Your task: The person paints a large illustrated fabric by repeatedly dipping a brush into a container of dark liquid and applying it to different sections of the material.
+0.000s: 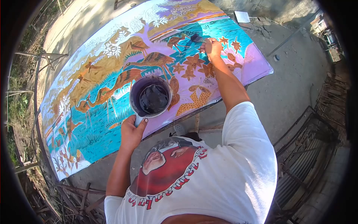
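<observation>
purple-lined pot [135,102], one, in left hand [131,131]; one brush [195,38] in right hand [212,48]

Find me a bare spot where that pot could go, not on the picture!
Best is probably the grey ground between the painting's right corner and the dry sticks at far right, clear of the small round thing. It's crowded at lower right, with ridged sheets, and along the far left, with poles.
</observation>
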A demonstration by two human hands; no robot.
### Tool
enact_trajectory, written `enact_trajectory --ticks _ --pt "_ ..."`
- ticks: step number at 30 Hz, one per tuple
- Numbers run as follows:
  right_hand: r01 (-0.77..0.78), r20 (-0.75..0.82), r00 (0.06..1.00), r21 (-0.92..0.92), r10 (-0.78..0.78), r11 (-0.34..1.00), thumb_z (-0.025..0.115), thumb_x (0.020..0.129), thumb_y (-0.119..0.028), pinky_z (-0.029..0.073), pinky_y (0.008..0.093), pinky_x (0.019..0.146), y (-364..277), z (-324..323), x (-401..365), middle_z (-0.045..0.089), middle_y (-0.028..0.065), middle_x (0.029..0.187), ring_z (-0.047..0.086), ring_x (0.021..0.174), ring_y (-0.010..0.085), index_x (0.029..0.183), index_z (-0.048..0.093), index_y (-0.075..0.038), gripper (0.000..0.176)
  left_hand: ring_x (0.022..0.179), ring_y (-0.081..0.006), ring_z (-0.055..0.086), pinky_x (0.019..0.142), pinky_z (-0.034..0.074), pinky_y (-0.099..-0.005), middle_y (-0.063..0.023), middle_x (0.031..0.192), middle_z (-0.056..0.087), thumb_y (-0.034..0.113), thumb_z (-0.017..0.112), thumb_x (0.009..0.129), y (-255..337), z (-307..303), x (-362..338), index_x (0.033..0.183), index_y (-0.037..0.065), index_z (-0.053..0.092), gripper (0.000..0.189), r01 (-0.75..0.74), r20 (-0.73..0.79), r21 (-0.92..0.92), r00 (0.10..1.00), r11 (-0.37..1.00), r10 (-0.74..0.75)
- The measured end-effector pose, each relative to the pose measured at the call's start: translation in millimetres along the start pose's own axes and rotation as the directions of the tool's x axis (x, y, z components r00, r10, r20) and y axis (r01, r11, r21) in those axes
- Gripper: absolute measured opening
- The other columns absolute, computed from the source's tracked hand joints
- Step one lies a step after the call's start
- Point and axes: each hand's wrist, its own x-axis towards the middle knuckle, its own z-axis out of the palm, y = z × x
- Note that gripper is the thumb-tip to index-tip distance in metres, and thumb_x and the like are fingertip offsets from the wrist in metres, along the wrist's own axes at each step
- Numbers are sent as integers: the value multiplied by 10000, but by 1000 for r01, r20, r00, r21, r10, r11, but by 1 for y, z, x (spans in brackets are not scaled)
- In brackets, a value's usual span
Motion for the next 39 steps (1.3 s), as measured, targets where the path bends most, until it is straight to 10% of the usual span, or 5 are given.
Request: enact_trajectory --ticks 17,24,32,36,39 --pt "358 96 932 -393 -350 847 562 1044 -153 603 295 580 40 30 -16 723 125 818 714 670 163 1091 701 50 251 641 -74 414 556 370 -306 12 666 526 157 766 920 -22 -7 -20 785 8 596 263 52 -113 -90 992 995 -62" --pt "165 226 967 -202 -118 966 554 1043 -148 585 286 564 -2 38 -57 721 124 794 711 643 167 1073 701 60 257 644 -69 417 553 369 -299 14 674 534 159 764 921 -15 -4 -17 794 4 606 255 80 -85 -134 992 988 -92" --pt "406 145 762 -866 -631 291 642 995 -192 545 367 555 -56 -71 20 731 103 690 704 603 172 892 747 -20 226 623 -83 421 533 363 -322 -17 640 517 195 777 912 -10 1 2 773 -8 595 306 31 -20 -52 999 998 -32" --pt "179 263 954 -119 -143 977 634 1015 -197 529 297 545 -137 -66 -58 748 119 784 675 584 153 981 742 -14 215 602 -104 432 531 370 -347 -50 620 529 211 784 903 9 10 20 775 -16 609 314 -3 23 -5 1000 1000 3" --pt "296 665 725 -68 -178 953 607 1031 -162 499 239 503 -192 -56 -140 735 80 790 654 583 103 1058 754 -14 211 585 -127 472 539 396 -366 -80 615 556 220 786 900 24 22 36 789 -28 621 318 -100 58 34 993 994 98"
